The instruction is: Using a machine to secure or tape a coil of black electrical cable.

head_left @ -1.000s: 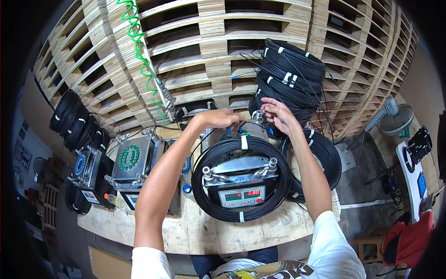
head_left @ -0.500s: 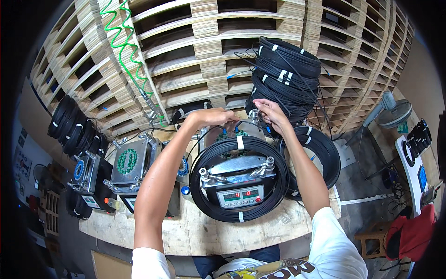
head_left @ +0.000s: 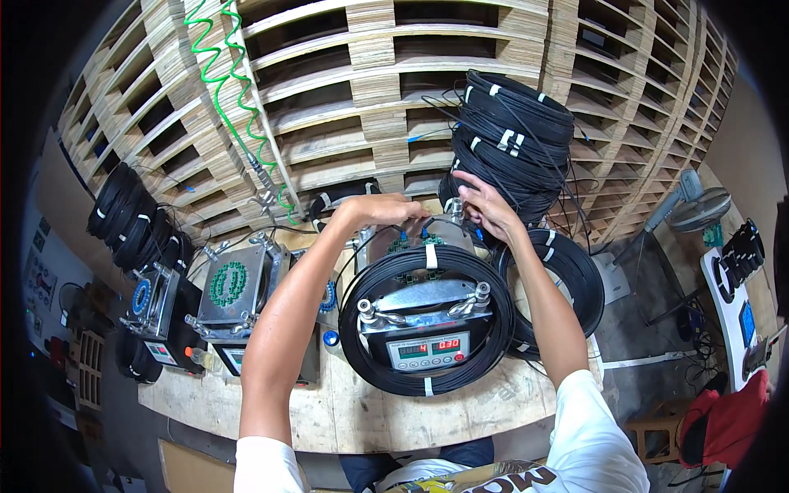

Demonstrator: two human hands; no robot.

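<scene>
Black cable coiled into a wide ring and bound with white tape (head_left: 349,316) stands tilted on the near side of the fingers, circling the display panel of a grey metal bench machine (head_left: 423,293). Beyond its upper edge, just below the left hand (head_left: 385,209), small blue connectors (head_left: 407,239) rise among green holders (head_left: 400,246) on the machine's plate. The left fingers bend down at the plate's far side; their tips are hidden, so I cannot tell what, if anything, they pinch. The right hand (head_left: 491,211) has its forefinger raised apart from the rest, beside a silver metal corner post (head_left: 457,209); whether those fingers grip anything is too small to tell.

The step looks like fine work at the connectors, so it probably pays to steady the left fingers against the plate and move only the tips. Each connector is best handled by its blue body, kept upright and square to its holder rather than pulled by its lead. Keep slack between fingers and ring, since a shifting coil could tug them sideways. The right fingers should clear the post and avoid bending any thin lead sharply around it.
</scene>
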